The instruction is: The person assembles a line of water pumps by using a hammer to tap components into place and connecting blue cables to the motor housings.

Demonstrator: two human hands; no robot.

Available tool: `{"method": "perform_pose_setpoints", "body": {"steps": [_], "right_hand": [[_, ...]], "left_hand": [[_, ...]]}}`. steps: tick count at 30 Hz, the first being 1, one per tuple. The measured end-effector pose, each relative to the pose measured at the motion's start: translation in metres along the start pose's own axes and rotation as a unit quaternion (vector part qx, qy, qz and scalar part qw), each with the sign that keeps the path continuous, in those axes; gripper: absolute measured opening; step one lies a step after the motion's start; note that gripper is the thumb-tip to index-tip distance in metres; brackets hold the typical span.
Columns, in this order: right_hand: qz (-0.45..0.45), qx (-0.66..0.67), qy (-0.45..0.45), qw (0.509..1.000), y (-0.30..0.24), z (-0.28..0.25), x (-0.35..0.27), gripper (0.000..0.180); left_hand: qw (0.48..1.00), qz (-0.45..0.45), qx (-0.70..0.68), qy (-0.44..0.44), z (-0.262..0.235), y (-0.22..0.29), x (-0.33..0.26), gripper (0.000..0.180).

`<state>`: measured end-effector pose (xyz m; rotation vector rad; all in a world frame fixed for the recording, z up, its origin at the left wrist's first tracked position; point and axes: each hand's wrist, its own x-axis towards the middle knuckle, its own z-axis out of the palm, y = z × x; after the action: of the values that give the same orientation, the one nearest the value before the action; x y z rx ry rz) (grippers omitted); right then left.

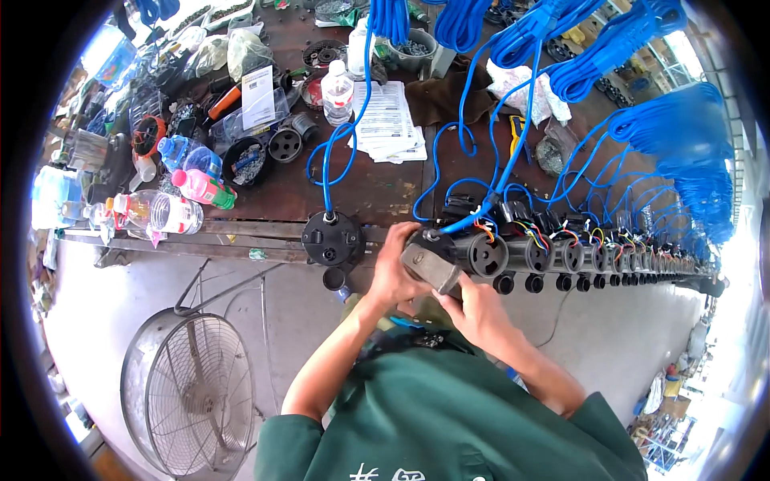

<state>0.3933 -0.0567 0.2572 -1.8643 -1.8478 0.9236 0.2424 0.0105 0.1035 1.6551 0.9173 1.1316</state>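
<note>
At the table's front edge, my left hand is closed around the left side of a black round cap with a blue cable entering its top. A grey rectangular block, its kind unclear, lies over the cap's front. My right hand is closed at the block's lower right end, thumb against it; its other fingers are partly hidden. Left of my hands, another black round cap with a blue cable stands at the edge. Just to the right, an open black cylindrical housing shows coloured wires above its rim.
Several similar housings run rightward along the edge. Coiled blue cables hang overhead. Printed sheets, a clear bottle and a pink bottle occupy the dark table. A large floor fan stands lower left.
</note>
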Motion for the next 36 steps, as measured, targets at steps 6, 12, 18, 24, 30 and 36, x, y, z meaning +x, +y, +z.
{"method": "perform_pose_setpoints", "body": {"steps": [6,12,18,24,30,36], "right_hand": [[0.03,0.058,-0.054,0.996,-0.024,-0.066,-0.017,0.028],[0.036,-0.012,0.072,0.997,0.031,-0.045,-0.031,0.028],[0.157,0.225,-0.046,0.961,0.066,-0.056,-0.033,0.042],[0.139,0.499,-0.052,0.854,0.105,-0.038,-0.082,0.042],[0.305,0.508,-0.048,0.804,0.118,-0.015,-0.083,0.037],[0.276,0.541,0.027,0.794,0.117,-0.038,-0.073,0.04]], "left_hand": [[0.999,-0.014,0.039,0.011,0.003,0.006,-0.004,0.104],[0.999,-0.009,0.04,0.007,0.01,0.012,0.003,0.1],[0.999,-0.015,0.032,0.018,0.007,0.01,-0.006,0.104],[0.923,-0.352,0.13,0.083,0.024,-0.022,-0.091,0.088],[0.842,-0.526,-0.095,-0.07,0.06,-0.093,-0.105,0.032],[0.946,-0.322,-0.027,-0.01,0.084,-0.109,-0.115,0.028]]}}
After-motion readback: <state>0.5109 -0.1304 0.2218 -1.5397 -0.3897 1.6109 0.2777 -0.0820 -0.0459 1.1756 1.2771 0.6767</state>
